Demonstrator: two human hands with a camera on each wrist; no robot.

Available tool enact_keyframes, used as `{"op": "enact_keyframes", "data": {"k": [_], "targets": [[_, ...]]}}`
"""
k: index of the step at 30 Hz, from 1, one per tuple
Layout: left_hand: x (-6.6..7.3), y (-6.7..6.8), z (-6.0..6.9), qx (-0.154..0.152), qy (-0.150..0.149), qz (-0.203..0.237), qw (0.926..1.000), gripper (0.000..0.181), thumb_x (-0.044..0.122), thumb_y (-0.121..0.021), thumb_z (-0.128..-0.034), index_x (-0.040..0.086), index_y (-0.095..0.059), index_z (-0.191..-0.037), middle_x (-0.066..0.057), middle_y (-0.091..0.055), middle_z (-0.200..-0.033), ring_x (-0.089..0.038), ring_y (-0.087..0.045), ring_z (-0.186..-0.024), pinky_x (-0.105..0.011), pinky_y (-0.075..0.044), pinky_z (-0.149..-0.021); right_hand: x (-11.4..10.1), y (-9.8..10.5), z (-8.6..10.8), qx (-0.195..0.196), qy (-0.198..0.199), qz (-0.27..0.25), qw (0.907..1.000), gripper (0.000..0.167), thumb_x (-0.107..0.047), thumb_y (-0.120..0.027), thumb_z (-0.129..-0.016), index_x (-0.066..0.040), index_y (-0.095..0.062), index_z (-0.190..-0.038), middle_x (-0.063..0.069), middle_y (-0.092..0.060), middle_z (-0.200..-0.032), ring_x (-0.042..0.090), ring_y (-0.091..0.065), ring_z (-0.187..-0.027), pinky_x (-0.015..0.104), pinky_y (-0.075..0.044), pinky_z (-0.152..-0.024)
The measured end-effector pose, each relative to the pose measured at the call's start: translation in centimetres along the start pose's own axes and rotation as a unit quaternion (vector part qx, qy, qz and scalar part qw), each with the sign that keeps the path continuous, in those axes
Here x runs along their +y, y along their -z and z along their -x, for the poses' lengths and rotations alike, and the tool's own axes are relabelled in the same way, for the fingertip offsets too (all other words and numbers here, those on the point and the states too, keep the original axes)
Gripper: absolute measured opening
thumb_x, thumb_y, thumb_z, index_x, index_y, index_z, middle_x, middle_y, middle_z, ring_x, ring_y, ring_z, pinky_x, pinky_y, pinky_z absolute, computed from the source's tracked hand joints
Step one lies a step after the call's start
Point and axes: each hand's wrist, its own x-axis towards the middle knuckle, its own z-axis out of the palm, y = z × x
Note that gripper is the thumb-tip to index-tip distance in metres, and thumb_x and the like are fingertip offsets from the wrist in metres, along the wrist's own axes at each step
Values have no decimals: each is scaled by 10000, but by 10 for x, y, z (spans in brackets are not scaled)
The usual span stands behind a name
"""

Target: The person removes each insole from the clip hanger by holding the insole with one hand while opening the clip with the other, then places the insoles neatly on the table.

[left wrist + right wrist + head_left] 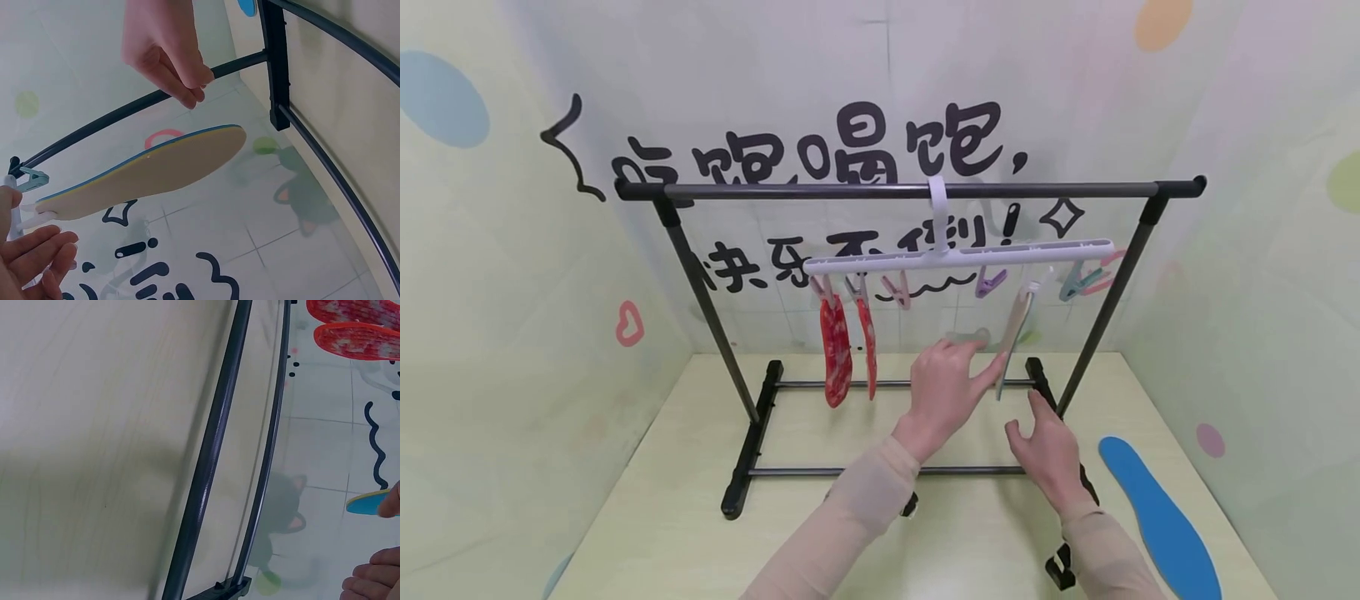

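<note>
Shows an insole (1014, 337) clipped to a lavender hanger (880, 262), apparently to dangle freely, near left hand (943, 379) and right hand (1048, 446), empty, loosely spread.

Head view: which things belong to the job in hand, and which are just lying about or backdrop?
Seemingly part of the job:
hanging insole, beside the left hand
lilac hanger and its clips
dark rack
red insoles, clipped up
blue insole on the table, probably the hanging one's mate

Backdrop only:
black wall lettering
coloured wall spots
</note>
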Motion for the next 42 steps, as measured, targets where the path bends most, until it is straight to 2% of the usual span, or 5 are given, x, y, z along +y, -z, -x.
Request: {"op": "enact_keyframes", "data": {"k": [12, 20, 30, 35, 42], "targets": [[-4, -3, -14, -122, 117, -4, 9999, 312, 434, -653, -928, 154, -775, -994, 38, -773, -863, -137, -697, -751, -268, -523, -647, -12, -2, -27, -296, -135, -62, 9995, 700, -357, -733, -864, 122, -527, -1332, 300, -565, -1341, 496, -653, -969, 568, -531, -765], [-5, -5, -17, -122, 118, -154, 9997, 329, 446, -636, -936, 154, -777, -992, 36, -770, -825, -128, -704, -765, -276, -535, -672, -14, -5, -40, 28, 255, -106, 9996, 599, -314, -770, -851, 108, -599, -1238, 309, -630, -1232, 489, -673, -936, 568, -538, -772], [-7, -3, -17, -177, 133, -156, 9996, 325, 434, -626, -947, 150, -776, -999, 29, -772, -839, -127, -706, -772, -278, -536, -663, -17, -11, -55, 505, 581, -313, 9965, 314, -180, -711, -908, 50, -680, -1120, 272, -713, -1026, 417, -697, -719, 527, -528, -610], [-8, -3, -14, -208, 153, -157, 9995, 317, 433, -629, -944, 159, -777, -1001, 32, -772, -845, -121, -703, -775, -266, -528, -646, -21, -13, -56, 627, 626, -341, 9955, 146, -103, -667, -921, 31, -694, -974, 214, -712, -779, 274, -580, -504, 427, -431, -477], [-10, -5, -14, -104, 119, -191, 9997, 314, 438, -644, -934, 159, -777, -993, 37, -767, -811, -117, -696, -758, -271, -528, -638, -21, -15, -51, 682, 598, -254, 9956, 86, -89, -669, -921, -11, -653, -890, 145, -665, -678, 220, -502, -480, 379, -386, -459]]}}
